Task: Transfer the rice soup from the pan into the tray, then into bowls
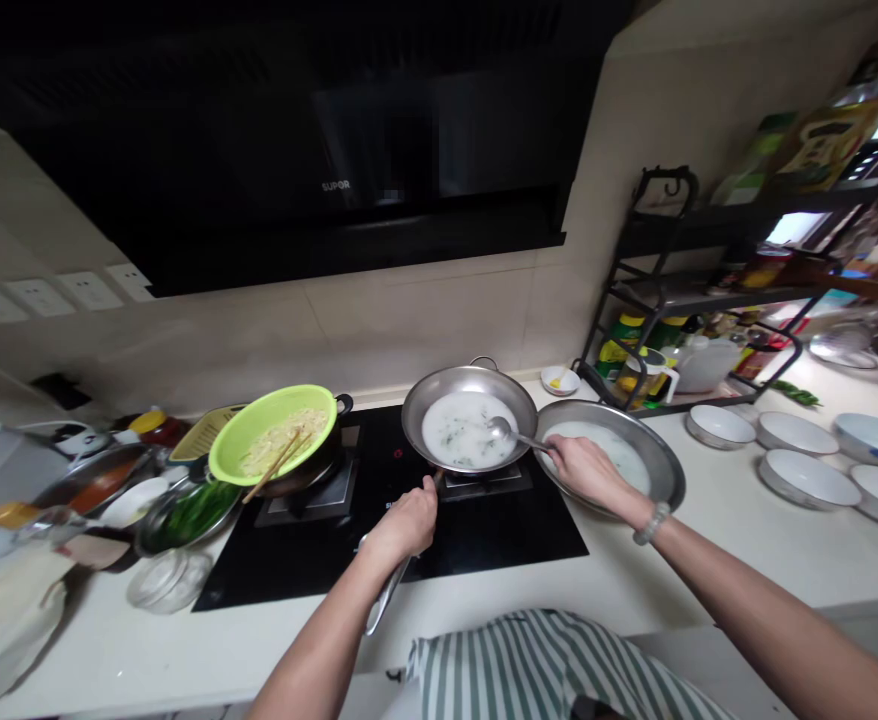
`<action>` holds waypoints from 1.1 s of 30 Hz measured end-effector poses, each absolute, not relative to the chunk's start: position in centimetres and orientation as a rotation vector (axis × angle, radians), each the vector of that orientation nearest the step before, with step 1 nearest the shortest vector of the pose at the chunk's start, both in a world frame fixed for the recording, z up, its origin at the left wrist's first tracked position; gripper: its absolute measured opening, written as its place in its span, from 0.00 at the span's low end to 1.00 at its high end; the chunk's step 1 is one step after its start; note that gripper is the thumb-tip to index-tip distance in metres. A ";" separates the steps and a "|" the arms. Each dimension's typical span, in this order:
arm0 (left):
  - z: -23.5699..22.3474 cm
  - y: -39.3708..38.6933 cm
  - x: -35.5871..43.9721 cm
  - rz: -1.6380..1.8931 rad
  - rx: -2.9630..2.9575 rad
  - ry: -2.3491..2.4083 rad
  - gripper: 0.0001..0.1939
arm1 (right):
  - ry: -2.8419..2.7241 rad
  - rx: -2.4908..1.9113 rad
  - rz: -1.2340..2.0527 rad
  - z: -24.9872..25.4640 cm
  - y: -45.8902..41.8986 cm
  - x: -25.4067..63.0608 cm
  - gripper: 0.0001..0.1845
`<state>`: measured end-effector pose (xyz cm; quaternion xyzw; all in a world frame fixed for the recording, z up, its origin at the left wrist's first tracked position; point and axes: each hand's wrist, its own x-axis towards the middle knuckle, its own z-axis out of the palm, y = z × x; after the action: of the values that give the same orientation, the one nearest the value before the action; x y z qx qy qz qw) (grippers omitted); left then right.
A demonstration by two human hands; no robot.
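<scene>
A steel pan (420, 400) with milky white liquid and green flecks sits on the right burner of the black cooktop (484, 530). My left hand (409, 522) is closed around the pan's long handle at the near side. My right hand (585, 472) grips a metal ladle (500, 429) whose bowl rests in the liquid. Under my right hand lies a wide steel basin (660, 460) holding more white liquid.
A green colander (233, 450) of noodles with chopsticks sits on a pot at the left burner. Bowls of greens and sauces crowd the left counter. Several white bowls (806, 478) stand at the right, before a black rack (656, 290) of bottles.
</scene>
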<state>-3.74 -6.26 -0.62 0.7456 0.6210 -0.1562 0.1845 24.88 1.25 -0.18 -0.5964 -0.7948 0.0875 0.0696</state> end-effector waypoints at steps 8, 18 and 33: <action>-0.8 -6.3 -3.8 -0.396 2.103 1.744 0.39 | -1.755 -1.690 0.931 -0.2 2.4 24.9 0.09; -1.6 -6.2 -4.1 -0.395 2.122 1.745 0.38 | -1.414 -1.705 1.172 0.4 1.4 25.3 0.03; -0.5 -6.3 -3.7 -0.400 2.091 1.743 0.38 | -1.373 -1.722 1.189 0.7 1.0 25.6 0.05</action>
<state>-3.71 -6.34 -0.50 0.7456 0.6215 -0.1425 0.1937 25.63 0.97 0.71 -0.6533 -0.5210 0.4508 0.3138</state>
